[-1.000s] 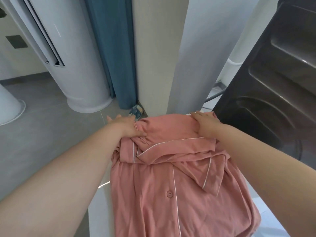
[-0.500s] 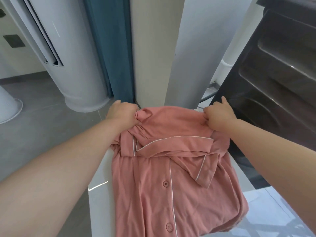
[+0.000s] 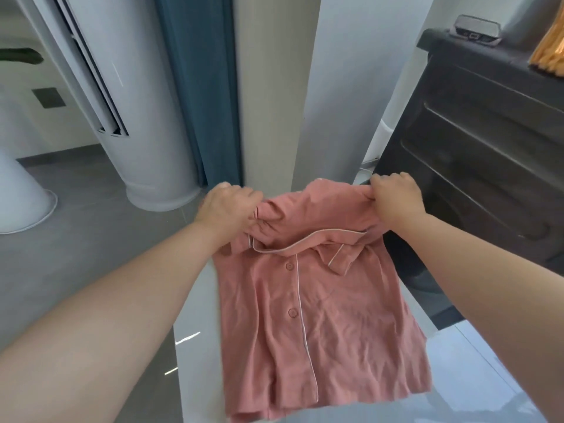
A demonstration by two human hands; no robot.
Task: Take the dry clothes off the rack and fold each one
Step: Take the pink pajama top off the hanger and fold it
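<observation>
Holding the pink shirt by its shoulders above the white table, the left hand and right hand curl their fingers into the cloth; folding likely needs it laid flat next.

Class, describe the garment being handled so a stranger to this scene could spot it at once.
Start at the glossy white table beside the dark cabinet. On it rests a salmon-pink button-up pyjama shirt, gripped at its shoulders by the left hand and right hand. Its white piping and pink buttons mark it out; nothing else is pink.
</observation>
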